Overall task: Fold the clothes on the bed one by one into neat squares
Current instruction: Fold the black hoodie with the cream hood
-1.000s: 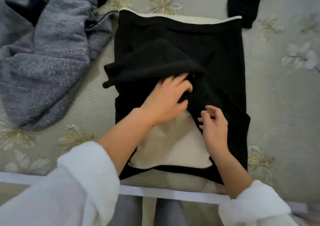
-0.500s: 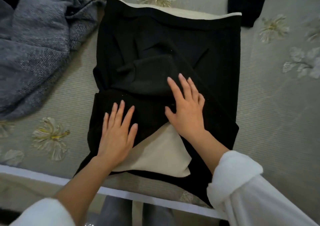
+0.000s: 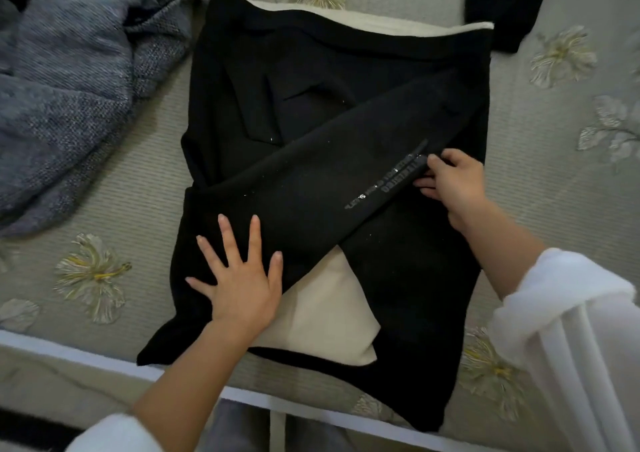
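Note:
A black sweatshirt (image 3: 311,112) with a cream lining (image 3: 325,313) lies partly folded on the bed in the middle of the head view. One black sleeve (image 3: 346,174) with small printed lettering runs diagonally across its body. My left hand (image 3: 239,278) presses flat with spread fingers on the lower left of the garment. At the right, my right hand (image 3: 450,181) pinches the sleeve's lower edge beside the lettering.
A grey knitted garment (image 3: 69,88) is heaped at the upper left. Another black piece (image 3: 498,4) lies at the top right. The bedspread (image 3: 554,209) is grey-green with flower patterns. The bed's white edge (image 3: 69,347) runs along the bottom, close to my body.
The right sleeve now lies folded diagonally across the body. My right hand moved from the middle to the right and took hold of the sleeve. My left hand stays flat on the lower left.

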Motion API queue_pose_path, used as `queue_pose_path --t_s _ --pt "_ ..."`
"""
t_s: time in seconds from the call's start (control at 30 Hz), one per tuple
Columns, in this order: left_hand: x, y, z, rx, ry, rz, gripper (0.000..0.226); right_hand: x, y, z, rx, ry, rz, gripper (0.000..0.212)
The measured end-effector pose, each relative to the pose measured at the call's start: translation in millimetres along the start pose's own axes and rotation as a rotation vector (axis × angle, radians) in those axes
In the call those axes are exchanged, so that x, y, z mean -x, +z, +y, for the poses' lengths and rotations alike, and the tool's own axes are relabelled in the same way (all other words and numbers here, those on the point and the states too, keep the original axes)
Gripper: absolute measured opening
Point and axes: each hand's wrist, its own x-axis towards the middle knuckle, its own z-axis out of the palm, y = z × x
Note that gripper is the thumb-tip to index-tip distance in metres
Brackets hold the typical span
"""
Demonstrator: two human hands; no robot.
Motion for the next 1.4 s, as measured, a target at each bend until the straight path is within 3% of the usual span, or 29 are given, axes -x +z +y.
queue_pose_path --t_s 0.17,0.27,0.37,0.43,0.53,0.63,0.73,0.87,0.93,1.0,1.07,1.13,1.23,1.3,1.4 --pt "-0.6 -16.7 -10.3 -0.025 -0.033 0.025 0.062 -10.3 1.8 -17.4 -0.06 -0.178 0.187 0.022" --pt "7.0 -17.7 -18.7 0.041 -0.104 -0.03 0.063 -12.6 7.3 -10.9 0.156 -0.185 0.186 0.012" --pt "17.0 -14.5 -28.0 0.168 -0.078 -0.044 0.065 3.5 12.2 2.0 0.352 -0.124 0.16 0.062" --pt "23.7 -14.5 -35.8 0.176 -0.039 0.062 0.063 30.8 18.4 4.2 0.468 -0.312 0.235 0.075" --pt "34.0 -10.0 -51.4 0.129 -0.084 0.225 0.063 69.5 35.1 20.8 0.646 -0.649 0.046 0.074" --pt "41.1 7.7 -60.5 0.138 -0.102 0.194 0.067 92.3 49.4 57.6 0.979 -0.702 -0.307 0.071" --pt "38.2 29.3 -62.4 0.023 -0.056 0.098 0.068 93.1 55.2 85.4 1.209 -0.702 -0.336 0.079" --pt "26.6 28.8 -62.0 0.011 -0.042 0.082 0.073 96.9 54.1 80.1 1.166 -0.675 -0.326 0.076" --pt "27.0 25.4 -62.8 0.014 0.041 0.145 0.072 110.5 43.5 87.5 1.152 -0.71 -0.283 0.072" --pt "32.9 21.4 -65.1 0.012 0.236 0.178 0.071 132.8 29.0 106.4 1.134 -0.737 -0.278 0.07" --pt "43.4 17.1 -68.3 -0.034 0.517 0.079 0.072 159.0 13.5 135.6 1.137 -0.672 -0.342 0.07" --pt "48.1 15.2 -75.9 -0.116 0.691 -0.065 0.074 181.4 0.2 167.0 1.158 -0.586 -0.391 0.072" --pt "39.0 10.4 -99.8 -0.275 0.756 -0.2 0.087 204.8 -13.0 197.5 1.216 -0.532 -0.38 0.083" --pt "31.0 10.9 -110.9 -0.429 0.833 -0.15 0.105 209.9 -11.6 201.4 1.23 -0.516 -0.341 0.093" --pt "33.8 7.9 -106.7 -0.613 0.832 -0.047 0.111 209.1 6.0 191.8 1.256 -0.441 -0.264 0.109"
